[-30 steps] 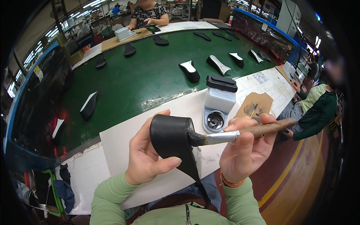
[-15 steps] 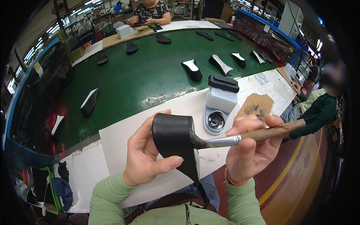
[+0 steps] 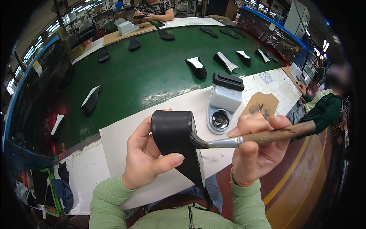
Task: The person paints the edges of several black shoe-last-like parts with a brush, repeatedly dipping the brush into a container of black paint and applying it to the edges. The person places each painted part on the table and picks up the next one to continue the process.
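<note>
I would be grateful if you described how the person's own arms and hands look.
The left hand and right hand are ungloved. The left sleeve and right sleeve are long, light green and ribbed, reaching about to the wrists. A thin reddish-orange bracelet circles the right wrist; none shows on the left.

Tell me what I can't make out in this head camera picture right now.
All in the head view:
- Left hand: most finger ends, hidden behind the black wedge.
- Black wedge: far side, turned away from the camera.
- Brush: bristle tips, lost against the wedge's dark edge.
- Co-worker in the patterned top: head mostly cut off by the upper edge.
</note>
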Demonstrator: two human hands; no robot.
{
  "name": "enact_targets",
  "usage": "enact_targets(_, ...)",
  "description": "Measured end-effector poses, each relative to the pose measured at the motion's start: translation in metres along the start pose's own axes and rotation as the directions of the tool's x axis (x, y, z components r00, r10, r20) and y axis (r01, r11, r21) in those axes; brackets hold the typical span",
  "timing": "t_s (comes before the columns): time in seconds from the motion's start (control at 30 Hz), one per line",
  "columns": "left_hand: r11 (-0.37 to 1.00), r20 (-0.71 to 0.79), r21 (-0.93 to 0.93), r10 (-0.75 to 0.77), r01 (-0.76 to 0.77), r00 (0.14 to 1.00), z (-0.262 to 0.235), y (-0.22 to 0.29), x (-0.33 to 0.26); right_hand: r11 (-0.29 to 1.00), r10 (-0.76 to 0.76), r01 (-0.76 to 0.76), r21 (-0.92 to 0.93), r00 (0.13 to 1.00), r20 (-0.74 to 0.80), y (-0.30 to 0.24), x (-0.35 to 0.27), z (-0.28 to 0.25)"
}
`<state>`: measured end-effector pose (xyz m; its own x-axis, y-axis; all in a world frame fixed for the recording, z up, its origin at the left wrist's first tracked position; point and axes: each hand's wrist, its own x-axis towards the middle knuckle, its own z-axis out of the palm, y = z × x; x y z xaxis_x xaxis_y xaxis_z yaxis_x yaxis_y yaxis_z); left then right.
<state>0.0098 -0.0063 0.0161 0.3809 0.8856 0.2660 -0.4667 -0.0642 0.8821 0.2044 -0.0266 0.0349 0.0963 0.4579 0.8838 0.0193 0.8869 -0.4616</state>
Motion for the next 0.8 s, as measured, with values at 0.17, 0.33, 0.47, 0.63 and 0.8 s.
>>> enact_targets(0.17,1.000,-0.019,-0.024,-0.013,0.013,1.000,0.002,0.001,-0.001,1.000,0.030,-0.030,0.002,0.999,-0.016,-0.003,0.002,0.005)
enact_targets(0.33,1.000,-0.023,-0.020,0.005,-0.006,1.000,0.001,0.000,0.000,0.972,0.168,-0.196,-0.131,0.966,-0.197,-0.010,-0.002,0.018)
enact_targets(0.47,0.999,-0.043,-0.037,0.007,-0.009,0.999,0.001,0.000,0.000,0.964,0.206,-0.236,-0.124,0.955,-0.214,-0.011,-0.003,0.020)
enact_targets(0.63,0.999,-0.057,-0.045,0.000,-0.003,0.998,0.000,0.000,-0.001,0.997,0.078,-0.078,-0.007,0.996,-0.043,-0.003,-0.001,0.010)
enact_targets(0.8,1.000,-0.075,-0.030,0.007,-0.009,0.997,0.001,0.001,-0.001,0.999,0.006,-0.008,0.039,0.999,0.046,0.000,-0.004,0.002)
